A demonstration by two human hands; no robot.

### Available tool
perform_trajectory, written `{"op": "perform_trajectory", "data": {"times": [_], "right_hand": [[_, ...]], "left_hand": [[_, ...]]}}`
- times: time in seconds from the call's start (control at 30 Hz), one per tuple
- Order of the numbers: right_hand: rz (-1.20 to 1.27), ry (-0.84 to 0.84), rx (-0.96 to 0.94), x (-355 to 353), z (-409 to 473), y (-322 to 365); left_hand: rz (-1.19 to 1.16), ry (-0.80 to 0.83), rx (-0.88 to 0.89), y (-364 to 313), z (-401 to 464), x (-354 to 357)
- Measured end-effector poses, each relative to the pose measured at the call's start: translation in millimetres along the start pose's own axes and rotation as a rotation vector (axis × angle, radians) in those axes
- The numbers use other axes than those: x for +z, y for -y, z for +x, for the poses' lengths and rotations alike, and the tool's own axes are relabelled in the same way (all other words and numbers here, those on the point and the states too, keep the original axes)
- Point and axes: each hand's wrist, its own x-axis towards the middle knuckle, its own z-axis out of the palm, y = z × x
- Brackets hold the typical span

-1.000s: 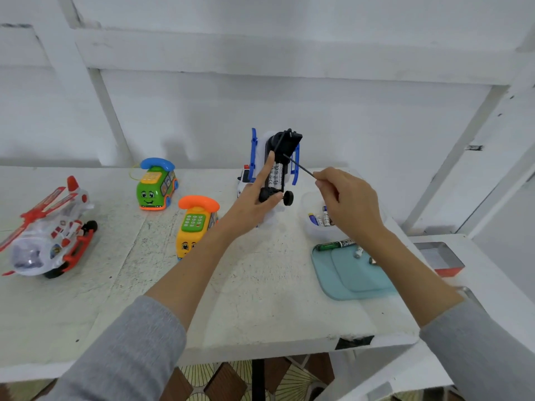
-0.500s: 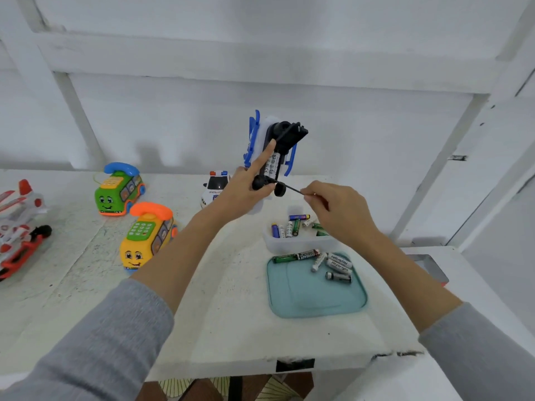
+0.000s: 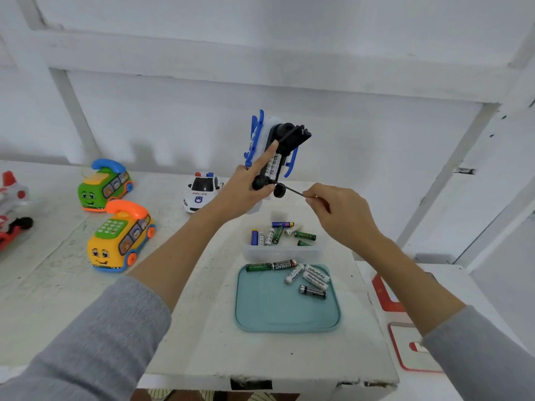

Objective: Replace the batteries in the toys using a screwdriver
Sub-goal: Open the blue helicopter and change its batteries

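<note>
The left hand still grips the blue-and-white toy helicopter upside down at frame centre, index finger along its batteries. The right hand pinches the screwdriver, whose tip has dropped from the open compartment to the lower wheel, likely prying a cell out.

Since a second ago, now with screwdriver tip lowered from mid-underside of toy helicopter to its wheel end, right hand dropped with it; helicopter lifted a little higher in left hand
</note>
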Motion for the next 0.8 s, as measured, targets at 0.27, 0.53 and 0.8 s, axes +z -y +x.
{"op": "perform_trajectory", "data": {"times": [0.27, 0.53, 0.8], "right_hand": [[-0.113, 0.057, 0.007, 6.1, 2.0, -4.3], [-0.100, -0.158, -0.058, 32.7, -10.1, -5.4], [0.031, -0.194, -0.072, 30.2, -12.1, -16.2]], "left_hand": [[0.034, -0.008, -0.045, -5.0, 4.4, 10.0], [-0.083, -0.043, -0.032, -5.9, 10.9, 12.2], [-0.041, 0.035, -0.038, 0.8, 13.0, 6.4]]}}
